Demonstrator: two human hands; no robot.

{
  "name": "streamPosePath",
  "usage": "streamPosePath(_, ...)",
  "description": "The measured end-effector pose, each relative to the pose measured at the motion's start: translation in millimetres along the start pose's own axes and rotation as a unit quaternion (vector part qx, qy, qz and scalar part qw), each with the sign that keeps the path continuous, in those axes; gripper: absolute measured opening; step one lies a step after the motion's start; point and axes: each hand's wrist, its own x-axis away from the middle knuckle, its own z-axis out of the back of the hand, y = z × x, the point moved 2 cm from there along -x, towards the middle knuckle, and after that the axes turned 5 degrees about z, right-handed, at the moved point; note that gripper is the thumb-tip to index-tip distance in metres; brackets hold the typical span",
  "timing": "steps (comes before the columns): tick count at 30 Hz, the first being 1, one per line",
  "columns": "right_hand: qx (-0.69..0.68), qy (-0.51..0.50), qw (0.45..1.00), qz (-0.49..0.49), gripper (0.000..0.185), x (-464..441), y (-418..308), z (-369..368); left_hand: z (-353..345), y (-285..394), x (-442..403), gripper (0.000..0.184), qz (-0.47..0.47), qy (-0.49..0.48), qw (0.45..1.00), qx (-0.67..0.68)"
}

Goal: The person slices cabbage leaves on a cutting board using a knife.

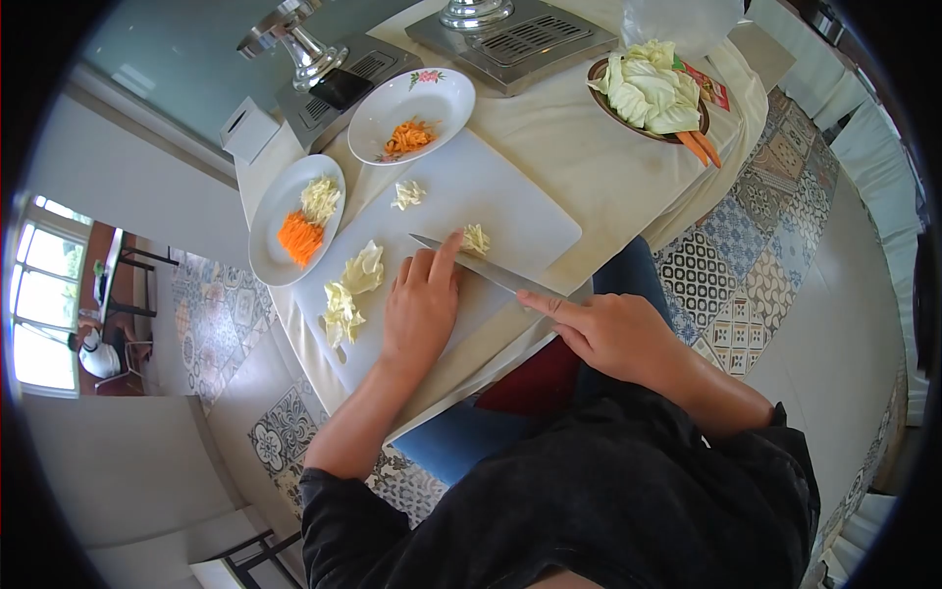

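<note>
My right hand (603, 332) is closed round the handle of a knife (491, 272), its index finger laid along the blade's back. The blade lies over a white cutting board (520, 196), tip toward the left. My left hand (425, 294) is on the board beside the blade, its index finger reaching past the knife to a small heap of shredded cabbage (475, 239). What lies under its other fingers is hidden. Another small heap of cabbage (408, 194) sits farther up the board. Cabbage leaf pieces (343, 312) lie left of my left hand.
An oval plate (263, 257) holds shredded carrot and cabbage at the left. A flowered bowl (453, 98) with carrot shreds stands behind the board. Cabbage leaves and carrots fill a brown bowl (596, 90). Metal stands (510, 44) are at the back. A person (98, 355) sits far left.
</note>
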Motion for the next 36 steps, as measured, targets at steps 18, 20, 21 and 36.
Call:
streamPosePath(18, -0.152, -0.040, 0.987, -0.040, 0.061, -3.0, -5.4, 0.2, -0.2, -10.1, -0.1, 0.010, -0.003, 0.002, 0.997, 0.080)
streamPosePath(20, -0.154, -0.041, 0.987, -0.032, 0.061, -4.7, -8.9, 1.2, 0.0, -9.6, -0.1, 0.009, -0.006, -0.002, 0.997, 0.080)
streamPosePath(21, -0.155, -0.042, 0.987, -0.028, 0.061, -5.2, -9.9, 1.5, 0.4, -9.2, -0.2, 0.008, -0.009, 0.003, 0.997, 0.082)
streamPosePath(36, -0.204, -0.091, 0.974, -0.049, 0.062, -1.7, -18.9, 9.9, 1.7, -7.4, 0.5, 0.007, -0.006, -0.005, 0.997, 0.073)
